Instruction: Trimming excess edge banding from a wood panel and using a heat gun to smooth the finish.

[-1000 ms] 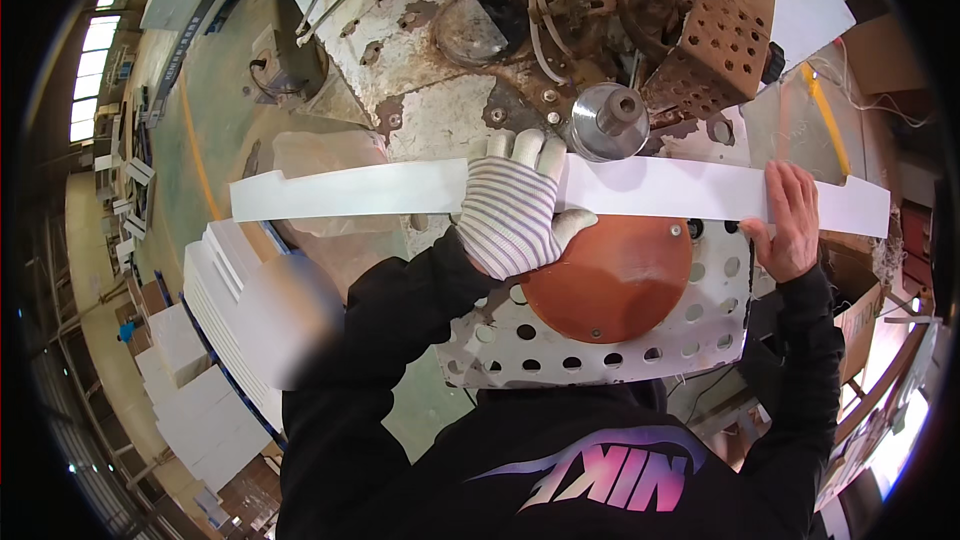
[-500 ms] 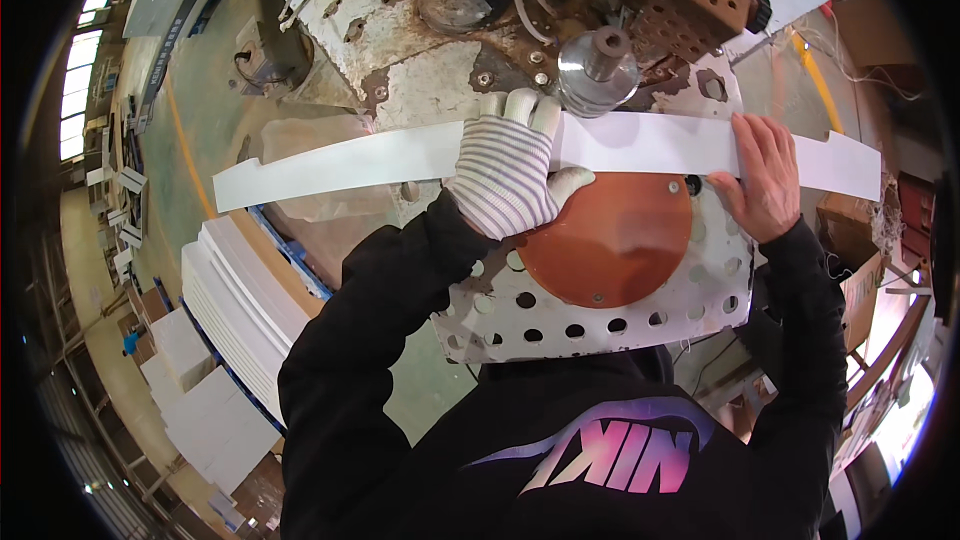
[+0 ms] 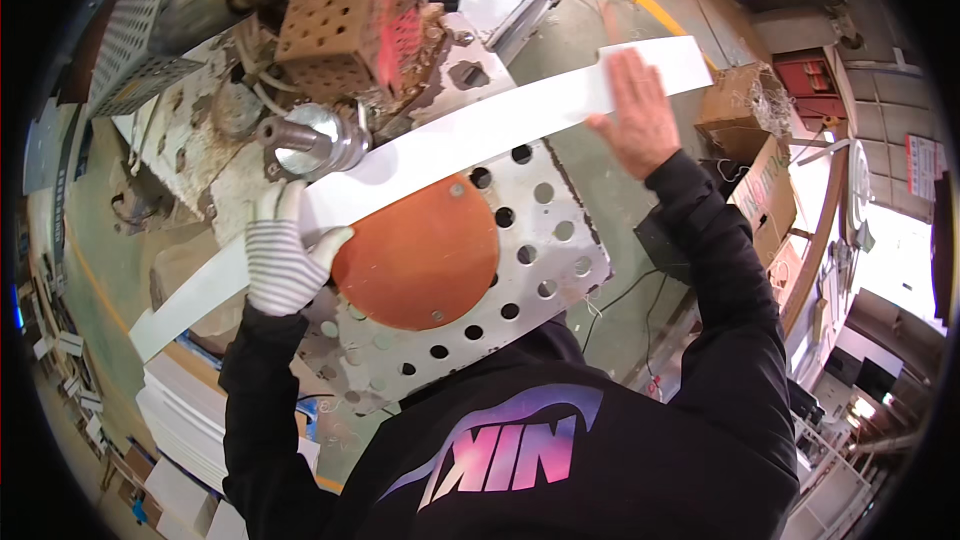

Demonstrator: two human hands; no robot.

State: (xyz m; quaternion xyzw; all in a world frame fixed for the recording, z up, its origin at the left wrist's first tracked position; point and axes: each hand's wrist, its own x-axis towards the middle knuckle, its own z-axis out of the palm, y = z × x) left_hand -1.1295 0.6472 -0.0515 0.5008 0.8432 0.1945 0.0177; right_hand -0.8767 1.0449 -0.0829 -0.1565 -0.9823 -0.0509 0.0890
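A long, slightly curved white strip lies slantwise across a worn metal machine table, its far edge close to a shiny metal spindle. My left hand, in a white glove with grey stripes, is over the strip left of the spindle. Its fingers reach across to the far edge and its thumb rests at the near edge, by the orange-brown disc. My bare right hand lies on the strip near its right end, fingers stretched out and thumb apart below the near edge. The fingers are slightly blurred.
A rusty perforated metal box with a black knob stands behind the spindle. The metal table has rows of holes. Stacked white panels are at the lower left. Cardboard boxes stand to the right, and a cable crosses the floor.
The whole view has swung toward the right side of the workplace. My right hand has moved outward to the strip's right end, its fingers now straighter. My left hand remains on the strip.
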